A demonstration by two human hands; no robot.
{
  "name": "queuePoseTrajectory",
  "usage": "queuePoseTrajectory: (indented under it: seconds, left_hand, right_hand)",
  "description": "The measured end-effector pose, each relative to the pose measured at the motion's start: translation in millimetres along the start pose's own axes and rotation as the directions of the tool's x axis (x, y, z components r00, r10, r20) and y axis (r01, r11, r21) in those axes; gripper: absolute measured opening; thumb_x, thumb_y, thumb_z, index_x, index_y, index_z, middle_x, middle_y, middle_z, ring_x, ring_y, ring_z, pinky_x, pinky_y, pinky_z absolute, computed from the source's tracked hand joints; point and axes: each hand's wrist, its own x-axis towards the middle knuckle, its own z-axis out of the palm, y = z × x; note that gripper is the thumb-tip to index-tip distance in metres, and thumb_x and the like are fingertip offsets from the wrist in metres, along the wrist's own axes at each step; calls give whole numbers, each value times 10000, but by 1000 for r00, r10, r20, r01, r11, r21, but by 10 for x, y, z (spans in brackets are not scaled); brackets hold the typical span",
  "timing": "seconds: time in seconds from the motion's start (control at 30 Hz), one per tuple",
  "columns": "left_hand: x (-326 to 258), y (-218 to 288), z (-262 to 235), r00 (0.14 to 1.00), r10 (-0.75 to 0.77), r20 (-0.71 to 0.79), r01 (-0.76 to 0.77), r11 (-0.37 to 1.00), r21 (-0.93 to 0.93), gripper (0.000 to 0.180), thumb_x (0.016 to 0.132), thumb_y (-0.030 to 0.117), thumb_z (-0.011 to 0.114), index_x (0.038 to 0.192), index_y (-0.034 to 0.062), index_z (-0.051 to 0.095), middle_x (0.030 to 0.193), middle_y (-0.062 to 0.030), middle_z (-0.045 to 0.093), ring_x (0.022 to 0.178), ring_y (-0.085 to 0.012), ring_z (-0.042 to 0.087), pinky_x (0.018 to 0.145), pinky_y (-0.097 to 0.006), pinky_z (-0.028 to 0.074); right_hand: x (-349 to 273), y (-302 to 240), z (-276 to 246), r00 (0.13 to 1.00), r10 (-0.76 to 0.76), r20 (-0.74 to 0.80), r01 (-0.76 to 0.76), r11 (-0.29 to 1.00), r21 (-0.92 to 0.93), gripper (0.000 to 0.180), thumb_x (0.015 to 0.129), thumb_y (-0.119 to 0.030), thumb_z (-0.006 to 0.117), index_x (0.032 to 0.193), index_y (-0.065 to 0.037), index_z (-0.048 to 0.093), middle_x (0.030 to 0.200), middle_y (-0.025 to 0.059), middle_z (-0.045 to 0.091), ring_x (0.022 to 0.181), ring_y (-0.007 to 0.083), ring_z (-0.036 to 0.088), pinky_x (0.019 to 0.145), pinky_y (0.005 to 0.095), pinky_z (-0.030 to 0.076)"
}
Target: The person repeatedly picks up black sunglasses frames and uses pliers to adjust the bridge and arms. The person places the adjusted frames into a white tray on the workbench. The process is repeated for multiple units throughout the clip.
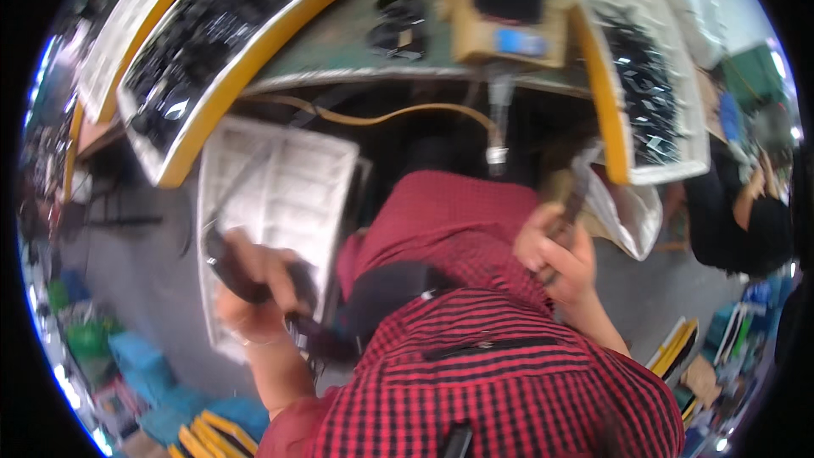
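At the lower left, my left hand [261,280] is closed around a dark, glossy piece [231,270], blurred by motion; its kind does not show. A thin grey streak rises beside it, and I cannot tell whether it belongs to that piece. Behind this hand a white ribbed tray [284,178] stands low, left of my lap. My right hand [560,253], in front of my right side, has its fingers wrapped round a slim dark piece [575,201] that points upward. The two hands are well apart.
Yellow-edged white trays of shiny black parts stand on the bench, one at left [199,51] and another at right [640,85]. A wooden block [466,21] and black parts [397,30] are between them. A yellow hose [365,119] hangs below. At far right another person's arm [750,195] shows.
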Motion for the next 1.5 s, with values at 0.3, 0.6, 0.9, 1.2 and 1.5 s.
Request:
queuePoseTrajectory:
  seconds: [0.3, 0.6, 0.9, 1.2, 1.5]
  left_hand:
    - [457, -1459, 450, 505, -793, 339, 800, 283, -530, 354, 992, 199, 506, 1274, -11, 464, 1025, -188, 675, 901, -275, 687, 780, -368, 587]
    - [570, -1578, 312, 884, -433, -175, 433, 619, 655, 493, 930, 197, 638, 1340, -10, 460, 1202, -143, 566, 1123, -202, 572, 905, -310, 520]
    - [1031, -1583, 407, 791, -474, -386, 577, 789, 213, 404, 1017, 341, 483, 1177, -22, 560, 1096, -134, 632, 966, -236, 657, 750, -345, 607]
    - [1142, -1473, 456, 788, -420, -449, 574, 765, 292, 394, 1007, 336, 497, 1143, -23, 586, 1035, -133, 667, 910, -242, 683, 713, -370, 606]
    - [1189, -1480, 392, 784, -426, -450, 577, 767, 279, 407, 1014, 330, 475, 1135, -33, 614, 1010, -138, 677, 882, -236, 684, 703, -365, 600]
  right_hand:
    - [205, -108, -104, 894, -390, -222, 366, 920, -139, 128, 915, -80, 594, 995, 13, 555, 687, 23, 529, 618, 103, 508, 591, 238, 416]
    - [309, 232, -138, 908, -148, -391, 8, 941, -337, 119, 954, -129, 599, 945, -18, 555, 681, 5, 552, 586, 75, 527, 556, 220, 421]
    - [541, 66, -77, 914, -110, -391, 9, 968, -251, 157, 949, -165, 607, 962, -25, 538, 718, 15, 513, 665, 151, 595, 627, 269, 468]
    - [622, 104, -62, 929, -112, -352, 54, 984, -170, 177, 956, -190, 604, 964, -17, 565, 735, 27, 586, 676, 119, 625, 622, 226, 458]
    - [602, 64, -48, 939, -83, -333, 38, 990, -138, 169, 958, -178, 594, 963, -13, 560, 739, 30, 570, 710, 143, 619, 670, 259, 460]
